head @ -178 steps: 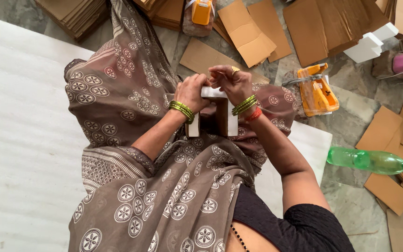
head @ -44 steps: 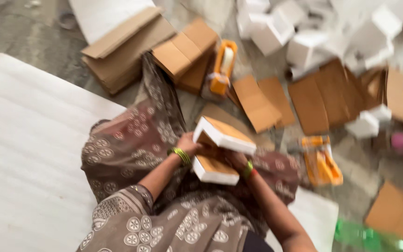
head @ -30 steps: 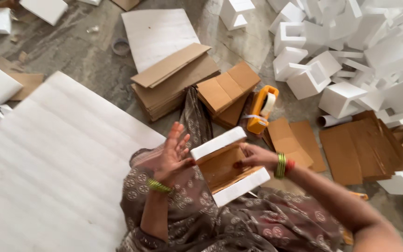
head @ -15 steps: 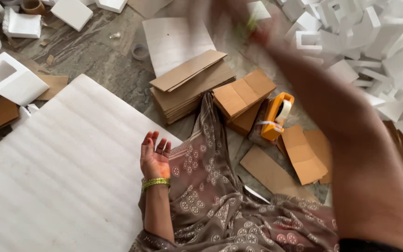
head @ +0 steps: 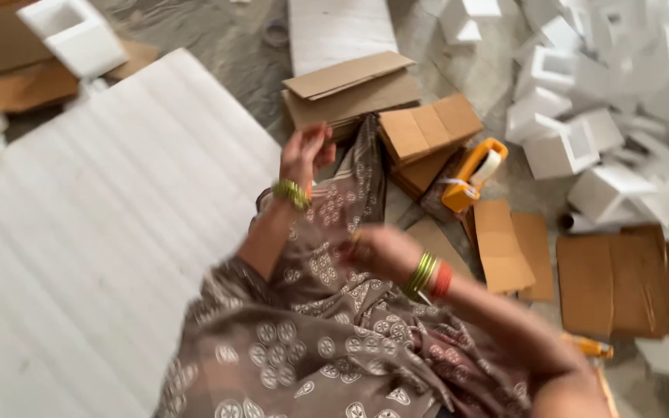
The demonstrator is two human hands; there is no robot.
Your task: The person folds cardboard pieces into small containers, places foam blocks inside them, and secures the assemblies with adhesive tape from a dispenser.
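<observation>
My left hand [head: 303, 153] is lifted above my lap with its fingers apart and nothing in it, just short of a stack of flat brown cardboard [head: 350, 89]. My right hand [head: 377, 251] hovers over the patterned brown cloth [head: 334, 340] on my knees. It is blurred, its fingers are curled in, and I see nothing in it. Both wrists wear green bangles. A pile of folded brown cartons [head: 427, 128] lies just beyond my knees, with an orange tape dispenser [head: 470, 174] beside it.
A heap of white foam boxes [head: 582, 139] fills the upper right. Loose cardboard sheets [head: 505, 248] and larger brown panels [head: 621, 282] lie on the floor at right. A big white ribbed sheet [head: 102, 232] covers the left, with one white foam box [head: 75, 35] behind it.
The white and brown box I held in both hands is gone. My right arm swung up toward the foam heap and has come back down to my lap. My left hand rose.
</observation>
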